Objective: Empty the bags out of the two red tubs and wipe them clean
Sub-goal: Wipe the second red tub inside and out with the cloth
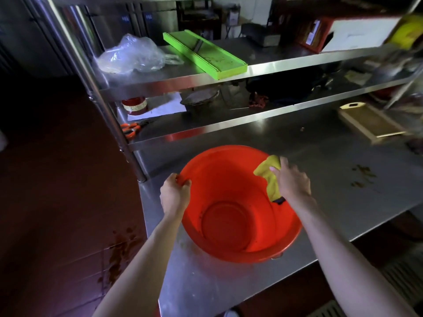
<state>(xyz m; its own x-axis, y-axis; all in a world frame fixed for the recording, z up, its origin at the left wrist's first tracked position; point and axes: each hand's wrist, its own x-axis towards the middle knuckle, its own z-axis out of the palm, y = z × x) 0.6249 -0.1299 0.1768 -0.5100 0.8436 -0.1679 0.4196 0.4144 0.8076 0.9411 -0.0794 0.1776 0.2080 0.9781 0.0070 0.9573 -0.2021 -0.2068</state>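
While the steel table (pixel 320 156) stretches away beyond both hands, a red tub (pixel 240 216) sits on it between them, tilted so its open mouth faces the camera, with no bags inside. Above and beyond the hands, shelves (pixel 286 62) carry a green slicer (pixel 203 53) and a clear plastic bag (pixel 132 53). Left hand (pixel 175 196) curls closed over the tub's near-left rim. Right hand (pixel 291 179) presses a bunched yellow cloth (pixel 270 175) against the inner wall at the right rim, fingers closed on it. Dark crumbs (pixel 364 175) lie just right of that hand.
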